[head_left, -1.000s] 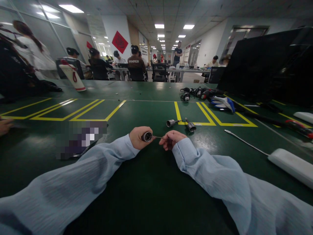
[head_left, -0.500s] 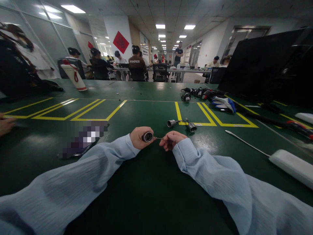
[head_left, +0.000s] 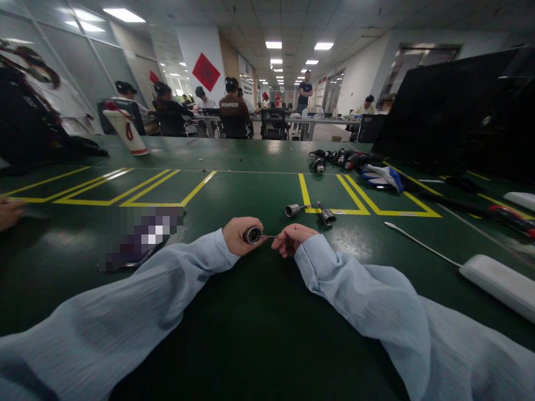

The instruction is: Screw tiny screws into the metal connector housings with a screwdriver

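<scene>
Fingers of my left hand (head_left: pixel 239 234) are wrapped round a round metal cup-like part (head_left: pixel 253 235), its open end facing me. A thin metal rod (head_left: pixel 270 236) runs from beside that part to the fingertips of my right hand (head_left: pixel 290 239), which are pinched together on it. How the rod meets the part is too small to tell. Just beyond my right hand, two similar metal parts with stems, one at the left (head_left: pixel 293 210) and one at the right (head_left: pixel 327 216), lie on the green table (head_left: pixel 251 334).
A blurred-out dark object (head_left: pixel 144 239) lies left of my left hand. Farther right are several dark metal parts (head_left: pixel 320 165), a blue and white glove (head_left: pixel 384 177), and a white power strip (head_left: pixel 497 278) with a cable. Another person's hand (head_left: pixel 10 213) shows at the left edge.
</scene>
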`<state>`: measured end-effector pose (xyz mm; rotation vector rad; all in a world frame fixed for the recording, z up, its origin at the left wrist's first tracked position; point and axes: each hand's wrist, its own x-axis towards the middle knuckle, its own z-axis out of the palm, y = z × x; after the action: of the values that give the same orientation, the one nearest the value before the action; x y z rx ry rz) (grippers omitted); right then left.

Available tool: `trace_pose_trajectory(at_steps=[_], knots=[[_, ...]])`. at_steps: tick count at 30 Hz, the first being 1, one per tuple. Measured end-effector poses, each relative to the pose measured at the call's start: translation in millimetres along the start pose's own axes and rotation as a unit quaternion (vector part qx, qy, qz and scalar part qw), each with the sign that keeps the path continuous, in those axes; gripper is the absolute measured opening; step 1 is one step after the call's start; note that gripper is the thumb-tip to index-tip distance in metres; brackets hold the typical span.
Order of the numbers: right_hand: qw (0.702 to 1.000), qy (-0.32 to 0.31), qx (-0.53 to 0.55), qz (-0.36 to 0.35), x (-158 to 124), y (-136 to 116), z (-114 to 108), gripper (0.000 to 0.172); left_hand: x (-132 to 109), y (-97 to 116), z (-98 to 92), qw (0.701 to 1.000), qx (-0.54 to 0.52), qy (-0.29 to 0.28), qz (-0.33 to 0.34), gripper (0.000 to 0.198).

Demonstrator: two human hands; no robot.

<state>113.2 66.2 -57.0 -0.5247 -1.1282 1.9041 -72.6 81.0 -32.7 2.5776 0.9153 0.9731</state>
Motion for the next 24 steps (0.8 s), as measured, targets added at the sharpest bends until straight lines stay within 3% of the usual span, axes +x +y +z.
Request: trace_pose_trajectory(at_steps=[6, 14, 24], knots=[[0.998, -0.046, 0.028, 0.027, 12.5, 4.1, -14.6, 0.015, 0.4, -6.2, 3.9, 0.998, -0.045, 0.036, -0.006, 0.022], [0.998, 0.039, -0.022, -0.045, -8.4, -2.1, 10.2, 0.011, 0.6, -1.1, 0.6, 1.000, -0.020, 0.013, -0.007, 0.018], [0.999, -0.007, 0.014, 0.030, 6.5, 1.4, -6.1, 0.009, -0.4, -0.7, 1.6, 0.999, -0.046, 0.016, -0.018, 0.020]])
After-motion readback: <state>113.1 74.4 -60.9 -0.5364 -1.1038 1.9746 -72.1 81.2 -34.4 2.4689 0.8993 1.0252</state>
